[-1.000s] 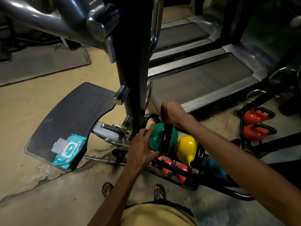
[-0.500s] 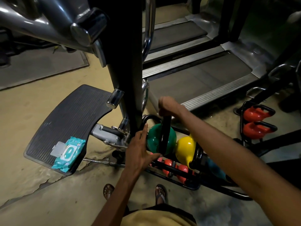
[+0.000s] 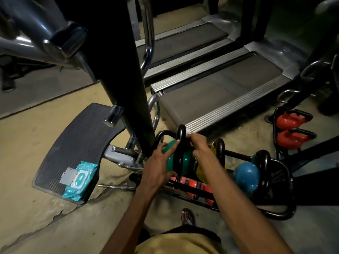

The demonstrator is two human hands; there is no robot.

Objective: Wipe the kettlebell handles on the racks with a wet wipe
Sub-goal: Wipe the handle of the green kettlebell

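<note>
Two hands: both working at the green kettlebell, low in the middle of the shot.
Wipes pack: lying on the black ribbed footplate at far left, lid flipped open, well apart from the rack.
Post: a thick black machine upright is standing right behind the rack, blocking the rack's left end.
Left hand: fingers spread, loosely cupping the green bell and touching its black handle, not really clenching anything. One fingertip is resting on the handle's left side.
Green kettlebell: sitting at the left end of the floor rack, its black handle sticking up toward the treadmill.
Right hand: pinching a white wipe against the right side of that handle, near the top of the loop. Only a bit of the wipe is poking out past the fingers.
Yellow kettlebell: sitting just beside the green one, mostly hiding behind the right forearm.
Blue kettlebell: sitting further right on the same rack, black handle facing right.
Lower tier: some small red bells are showing under the green and yellow ones, too dark to count.
Second rack: two red kettlebells are stacking one above the other at far right, well apart from the hands.
Treadmill: running across the background behind everything.
</note>
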